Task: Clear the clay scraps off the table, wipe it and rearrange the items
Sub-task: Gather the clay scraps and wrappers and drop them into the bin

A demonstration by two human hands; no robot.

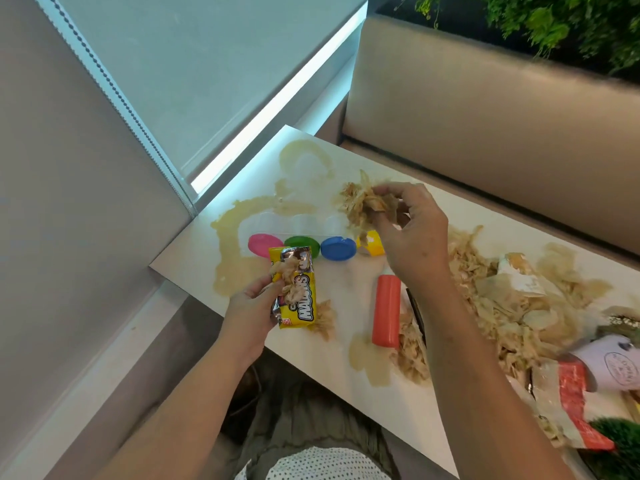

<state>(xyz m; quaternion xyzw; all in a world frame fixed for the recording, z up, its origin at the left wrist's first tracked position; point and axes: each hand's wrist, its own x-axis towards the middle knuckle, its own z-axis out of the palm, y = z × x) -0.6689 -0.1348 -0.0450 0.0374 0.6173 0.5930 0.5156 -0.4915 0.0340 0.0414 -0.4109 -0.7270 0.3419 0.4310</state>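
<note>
- Head view, looking down: the person's left hand (254, 306) grips a yellow snack wrapper (298, 289) out to the left of the orange cylinder (387, 311). Fingers and thumb are closed round its lower half, and a few shreds sit at its mouth.
- The right hand (414, 237) is raised beyond the cylinder, fingertips pinched tight on a clump of clay scraps (365, 206) that hangs over the yellow tub (374, 244).
- The pink tub (265, 244), green tub (301, 245) and blue tub (337, 248) run in a row with it, leftward past the cylinder's far end.
- The big heap of clay scraps (502, 306) lies to the right of the cylinder, with more packed against its near end and a small tuft just under the wrapper.
- Tan smears (227, 261) mark the white table (311, 362) left of and beyond the cylinder.
- A thin dark tool (415, 311) lies just beside the cylinder; a white cup (609, 365) and a red-and-white packet (571, 403) sit far right among the scraps.
- By my reckoning the clearing is in its early part: handfuls seem to be going into the wrapper, most scraps are left, no wiping shows, and the items are not yet tidied.
</note>
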